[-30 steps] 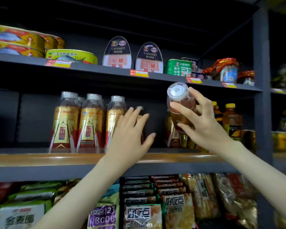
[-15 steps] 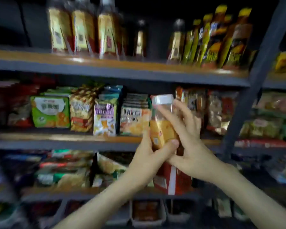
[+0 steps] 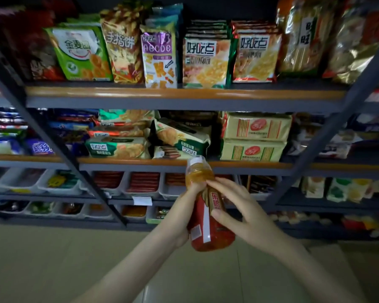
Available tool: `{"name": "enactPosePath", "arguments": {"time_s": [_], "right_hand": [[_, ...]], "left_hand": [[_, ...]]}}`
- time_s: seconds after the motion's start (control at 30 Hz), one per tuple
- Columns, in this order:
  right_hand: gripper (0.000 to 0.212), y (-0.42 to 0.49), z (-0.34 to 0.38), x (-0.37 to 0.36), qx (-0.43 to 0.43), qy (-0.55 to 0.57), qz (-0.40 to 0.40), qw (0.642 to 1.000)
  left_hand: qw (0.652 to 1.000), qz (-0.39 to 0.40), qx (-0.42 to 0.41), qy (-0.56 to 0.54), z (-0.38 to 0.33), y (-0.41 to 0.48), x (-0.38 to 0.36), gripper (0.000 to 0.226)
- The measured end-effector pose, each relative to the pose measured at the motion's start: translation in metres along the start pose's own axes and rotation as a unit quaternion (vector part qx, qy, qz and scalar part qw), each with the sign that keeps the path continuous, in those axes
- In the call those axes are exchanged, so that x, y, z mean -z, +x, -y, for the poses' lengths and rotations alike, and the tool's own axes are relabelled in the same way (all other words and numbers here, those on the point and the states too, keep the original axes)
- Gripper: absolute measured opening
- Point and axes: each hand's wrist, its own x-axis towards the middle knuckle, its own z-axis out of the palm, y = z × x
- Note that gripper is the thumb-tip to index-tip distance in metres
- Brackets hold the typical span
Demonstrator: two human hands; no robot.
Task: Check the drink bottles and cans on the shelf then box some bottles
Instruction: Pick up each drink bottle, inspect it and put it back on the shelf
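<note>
— Bottle position first: where is it?
— The drink bottle (image 3: 208, 226) is nearly upright in both hands, in front of the snack shelf (image 3: 184, 94).
— Grip?
— The left hand (image 3: 181, 215) wraps its back. The right hand (image 3: 245, 213) pinches the label with thumb and fingertips.
— Let the left carry the weight, turn it slowly with the right, then check the label and the white cap (image 3: 195, 159).

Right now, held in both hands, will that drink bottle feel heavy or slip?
The drink bottle looks full to the neck, so probably heavy for its size. Its glossy wrap may slip. Round-bodied, it would likely roll if laid down.
</note>
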Motion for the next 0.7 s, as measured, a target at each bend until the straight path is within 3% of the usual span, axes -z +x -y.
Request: {"name": "enactPosePath", "arguments": {"time_s": [0.1, 0.17, 0.27, 0.37, 0.43, 0.5, 0.57, 0.6, 0.7], "right_hand": [[0.067, 0.007, 0.012, -0.023, -0.059, 0.04, 0.017, 0.997], [0.093, 0.016, 0.02, -0.043, -0.106, 0.04, 0.039, 0.993], [0.121, 0.03, 0.027, -0.066, -0.152, 0.042, 0.046, 0.986], [0.109, 0.04, 0.026, -0.069, -0.193, 0.16, 0.054, 0.967], [0.107, 0.04, 0.025, -0.069, -0.236, 0.261, 0.054, 0.935], [0.096, 0.039, 0.024, -0.074, -0.268, 0.411, 0.042, 0.871], [0.068, 0.038, 0.027, -0.082, -0.275, 0.544, 0.027, 0.792], [0.058, 0.038, 0.028, -0.085, -0.27, 0.573, 0.023, 0.773], [0.049, 0.037, 0.032, -0.092, -0.249, 0.563, 0.033, 0.787]], "left_hand": [[0.999, -0.049, 0.011, 0.019, 0.002, 0.001, 0.019, 0.049], [0.996, -0.075, 0.015, 0.036, 0.006, -0.001, 0.032, 0.063], [0.991, -0.099, 0.026, 0.083, 0.011, -0.01, 0.049, 0.042], [0.987, -0.105, 0.009, 0.119, 0.008, -0.021, 0.068, 0.019], [0.987, -0.093, -0.016, 0.131, 0.004, -0.029, 0.078, 0.021], [0.989, -0.079, -0.025, 0.119, 0.002, -0.035, 0.086, 0.033], [0.993, -0.045, 0.002, 0.108, -0.003, -0.039, 0.089, 0.032], [0.995, -0.021, 0.024, 0.097, -0.005, -0.039, 0.089, 0.033], [0.997, 0.015, 0.069, 0.037, -0.008, -0.036, 0.094, 0.055]]}}
